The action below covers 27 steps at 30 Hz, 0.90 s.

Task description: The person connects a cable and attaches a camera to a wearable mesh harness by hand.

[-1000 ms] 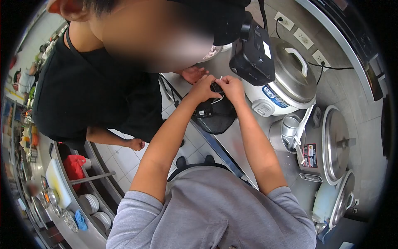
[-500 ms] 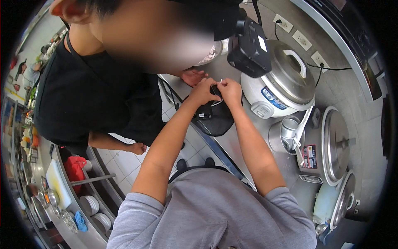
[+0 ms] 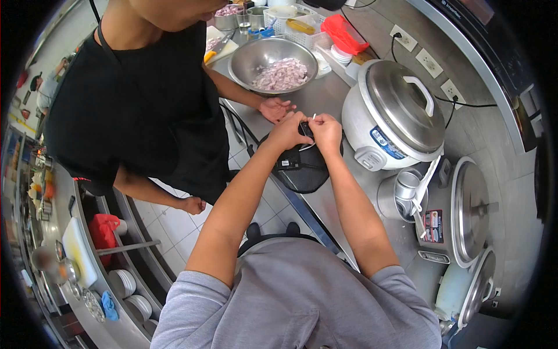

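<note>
My left hand (image 3: 289, 133) is closed around a small black device (image 3: 306, 130), whose top shows between my hands. Close beside it on the right, my right hand (image 3: 325, 129) pinches a white cable (image 3: 314, 117), and part of this cable loops below the device. Under both hands a round black pouch (image 3: 308, 174) lies on the steel counter, with a black box (image 3: 288, 160) bearing a small label on it. A co-worker's open hand (image 3: 275, 109) is just beyond my left hand, apart from it.
A co-worker in black (image 3: 139, 116) stands at the left. Beyond my hands is a steel bowl (image 3: 273, 63) of chopped pinkish food. A rice cooker (image 3: 389, 110), metal cups (image 3: 406, 185) and a large lidded pot (image 3: 465, 209) stand at the right.
The co-worker's head and the black device on it have moved up and away, uncovering the bowl and the counter's far end. My hands stay together at the device and cable.
</note>
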Each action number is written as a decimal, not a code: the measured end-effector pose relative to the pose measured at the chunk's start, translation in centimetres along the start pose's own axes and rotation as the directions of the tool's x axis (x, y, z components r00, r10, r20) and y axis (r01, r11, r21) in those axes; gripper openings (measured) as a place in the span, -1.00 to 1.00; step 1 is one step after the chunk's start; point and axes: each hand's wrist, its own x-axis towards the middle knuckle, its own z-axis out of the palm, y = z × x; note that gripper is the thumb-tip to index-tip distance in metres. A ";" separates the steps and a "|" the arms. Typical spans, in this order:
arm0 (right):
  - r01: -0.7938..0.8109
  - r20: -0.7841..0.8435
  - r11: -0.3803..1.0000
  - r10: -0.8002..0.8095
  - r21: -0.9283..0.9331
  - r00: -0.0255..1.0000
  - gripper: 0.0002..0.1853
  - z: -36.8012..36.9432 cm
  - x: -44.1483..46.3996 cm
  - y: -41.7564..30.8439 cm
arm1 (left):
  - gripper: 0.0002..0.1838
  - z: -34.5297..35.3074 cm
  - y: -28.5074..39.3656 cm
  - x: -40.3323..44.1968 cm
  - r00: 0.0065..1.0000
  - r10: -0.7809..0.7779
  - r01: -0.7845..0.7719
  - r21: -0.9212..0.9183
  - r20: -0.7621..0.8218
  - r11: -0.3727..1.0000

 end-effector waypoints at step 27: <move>-0.619 0.630 0.564 0.212 0.546 0.748 -0.73 -1.7 4.0 2.0 | -0.64 -2.9 2.5 2.4 0.994 0.103 -0.098 -0.109 0.039 0.989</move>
